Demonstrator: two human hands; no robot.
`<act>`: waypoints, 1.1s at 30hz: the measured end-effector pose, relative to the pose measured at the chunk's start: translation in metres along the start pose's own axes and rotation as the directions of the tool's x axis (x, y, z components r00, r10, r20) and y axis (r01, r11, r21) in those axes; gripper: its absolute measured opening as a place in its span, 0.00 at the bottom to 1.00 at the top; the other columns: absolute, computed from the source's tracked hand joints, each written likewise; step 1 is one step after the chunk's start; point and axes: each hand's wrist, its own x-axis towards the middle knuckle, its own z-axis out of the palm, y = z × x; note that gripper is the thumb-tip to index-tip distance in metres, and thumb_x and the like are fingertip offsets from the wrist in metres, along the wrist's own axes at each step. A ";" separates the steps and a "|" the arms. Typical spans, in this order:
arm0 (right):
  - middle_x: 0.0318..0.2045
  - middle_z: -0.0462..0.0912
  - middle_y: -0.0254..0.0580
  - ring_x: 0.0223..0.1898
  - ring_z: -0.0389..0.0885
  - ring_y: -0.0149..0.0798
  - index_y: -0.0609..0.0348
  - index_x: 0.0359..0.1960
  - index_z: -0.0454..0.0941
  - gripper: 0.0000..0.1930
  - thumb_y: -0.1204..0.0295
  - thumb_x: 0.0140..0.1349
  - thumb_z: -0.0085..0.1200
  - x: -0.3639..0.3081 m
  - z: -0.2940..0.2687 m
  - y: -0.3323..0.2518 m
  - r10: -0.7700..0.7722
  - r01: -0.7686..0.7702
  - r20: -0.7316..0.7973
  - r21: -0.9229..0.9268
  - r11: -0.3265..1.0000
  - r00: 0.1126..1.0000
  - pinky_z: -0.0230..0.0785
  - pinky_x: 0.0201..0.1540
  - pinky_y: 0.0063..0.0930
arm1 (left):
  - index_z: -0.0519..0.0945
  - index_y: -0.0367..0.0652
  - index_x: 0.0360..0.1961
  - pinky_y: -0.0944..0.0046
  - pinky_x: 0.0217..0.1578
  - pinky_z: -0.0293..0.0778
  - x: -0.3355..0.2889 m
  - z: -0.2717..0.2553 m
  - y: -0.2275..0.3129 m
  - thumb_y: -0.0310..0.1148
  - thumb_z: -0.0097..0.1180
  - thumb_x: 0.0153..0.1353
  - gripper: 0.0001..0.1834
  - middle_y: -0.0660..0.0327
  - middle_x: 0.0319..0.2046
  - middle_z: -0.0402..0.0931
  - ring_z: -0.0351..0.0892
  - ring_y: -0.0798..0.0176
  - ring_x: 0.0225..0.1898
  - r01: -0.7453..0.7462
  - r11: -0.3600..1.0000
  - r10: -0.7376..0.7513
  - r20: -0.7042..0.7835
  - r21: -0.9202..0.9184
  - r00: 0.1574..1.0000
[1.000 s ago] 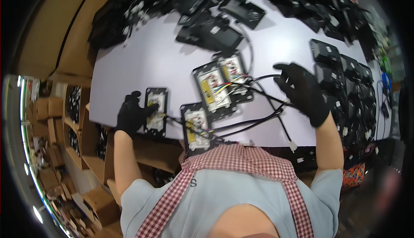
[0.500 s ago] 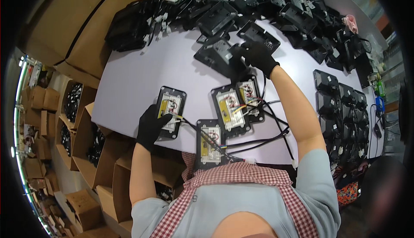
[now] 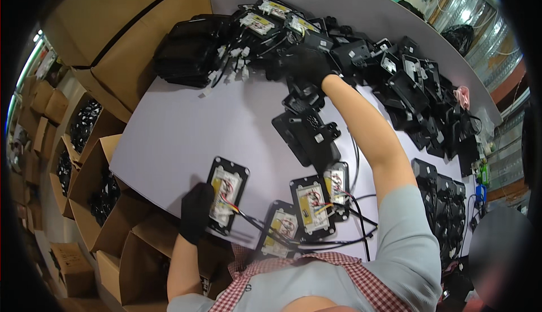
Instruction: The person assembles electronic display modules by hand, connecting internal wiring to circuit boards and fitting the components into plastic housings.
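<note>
My left hand (image 3: 196, 213), in a black glove, is closed at the lower left edge of a black panel (image 3: 241, 181) carrying a white-and-yellow circuit module with coloured wires. Most of its fingertips are hidden. At the far side of the table my gloved right hand (image 3: 307, 66) reaches among black plastic housings; motion blurs its fingers, so any hold cannot be made out. Two more wired panels (image 3: 312, 207) (image 3: 337, 188) lie right of centre, and another panel (image 3: 280, 227) sits at the near table edge. Black plastic housings (image 3: 307, 137) lie just beyond them.
A large heap of black housings (image 3: 409, 89) covers the far right. Stacked black cases (image 3: 189, 52) stand far left beside white connectors (image 3: 240, 60). Rows of black units (image 3: 437, 204) line the right side. Open cardboard boxes (image 3: 93, 199) stand left of the table (image 3: 164, 137). Black cables (image 3: 316, 247) cross the front.
My right hand has moved from the middle housings to the far pile, leaving a dark housing beyond the wired panels. The view has shifted toward the far side. My left hand stays at its panel.
</note>
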 end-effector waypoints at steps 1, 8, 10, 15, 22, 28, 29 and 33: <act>0.52 0.81 0.51 0.55 0.79 0.50 0.50 0.57 0.78 0.29 0.51 0.54 0.62 0.024 0.015 0.015 0.004 -0.005 -0.014 -0.009 1.000 1.000 0.70 0.59 0.42 | 0.78 0.36 0.35 0.62 0.31 0.71 -0.001 0.003 0.003 0.37 0.53 0.70 0.14 0.57 0.24 0.76 0.71 0.68 0.27 0.003 1.000 -0.003 0.008 0.027 1.000; 0.68 0.67 0.48 0.68 0.66 0.51 0.35 0.72 0.62 0.42 0.49 0.53 0.62 0.086 0.044 -0.061 0.065 -0.163 -0.195 -0.541 0.825 0.979 0.59 0.67 0.48 | 0.80 0.38 0.36 0.56 0.25 0.72 -0.016 -0.003 0.027 0.42 0.56 0.66 0.15 0.50 0.21 0.77 0.79 0.52 0.22 0.006 0.982 -0.002 -0.021 0.188 1.000; 0.69 0.65 0.49 0.68 0.66 0.51 0.33 0.70 0.66 0.34 0.56 0.58 0.58 0.101 0.060 -0.063 -0.539 0.374 -0.043 -0.673 0.638 0.841 0.60 0.67 0.49 | 0.80 0.38 0.36 0.55 0.25 0.73 -0.018 -0.006 0.036 0.42 0.56 0.66 0.16 0.49 0.21 0.78 0.80 0.49 0.22 0.011 0.978 -0.007 -0.021 0.206 1.000; 0.60 0.76 0.49 0.59 0.76 0.49 0.45 0.61 0.75 0.24 0.66 0.62 0.52 0.162 0.100 -0.046 -0.705 0.573 -0.057 -0.539 0.618 0.707 0.68 0.60 0.43 | 0.81 0.36 0.37 0.55 0.26 0.75 -0.004 0.000 0.034 0.41 0.57 0.65 0.16 0.49 0.22 0.79 0.81 0.48 0.23 -0.036 0.982 0.022 0.074 0.187 0.997; 0.39 0.82 0.51 0.41 0.82 0.55 0.53 0.48 0.82 0.27 0.70 0.40 0.62 0.117 0.031 -0.079 -0.824 0.750 -0.097 -0.365 0.552 0.559 0.75 0.48 0.43 | 0.81 0.36 0.38 0.57 0.26 0.73 -0.015 -0.008 0.036 0.41 0.57 0.65 0.16 0.49 0.22 0.79 0.81 0.51 0.23 -0.052 0.995 0.051 0.021 0.081 0.998; 0.35 0.80 0.42 0.41 0.80 0.50 0.52 0.42 0.80 0.15 0.69 0.52 0.57 0.043 0.017 -0.080 -0.903 0.882 -0.005 -0.211 0.421 0.430 0.74 0.42 0.42 | 0.77 0.35 0.34 0.61 0.27 0.70 -0.031 -0.003 -0.017 0.41 0.52 0.70 0.17 0.58 0.22 0.76 0.74 0.63 0.23 -0.218 0.975 0.197 -0.306 -0.037 0.931; 0.34 0.80 0.41 0.39 0.80 0.48 0.51 0.40 0.80 0.12 0.68 0.53 0.56 0.013 0.015 -0.105 -0.897 0.887 -0.004 -0.144 0.438 0.442 0.73 0.42 0.41 | 0.77 0.41 0.48 0.64 0.47 0.71 -0.052 -0.005 -0.042 0.41 0.50 0.72 0.15 0.66 0.45 0.77 0.75 0.69 0.46 -0.149 0.950 0.041 -0.364 -0.273 0.931; 0.26 0.76 0.37 0.34 0.79 0.42 0.51 0.29 0.76 0.06 0.66 0.53 0.55 -0.108 0.023 -0.164 -0.876 0.905 0.231 -0.081 0.417 0.424 0.71 0.39 0.36 | 0.75 0.39 0.54 0.64 0.54 0.70 -0.057 -0.020 -0.046 0.39 0.43 0.76 0.17 0.64 0.50 0.76 0.74 0.69 0.52 -0.068 0.914 -0.113 -0.413 -0.399 0.904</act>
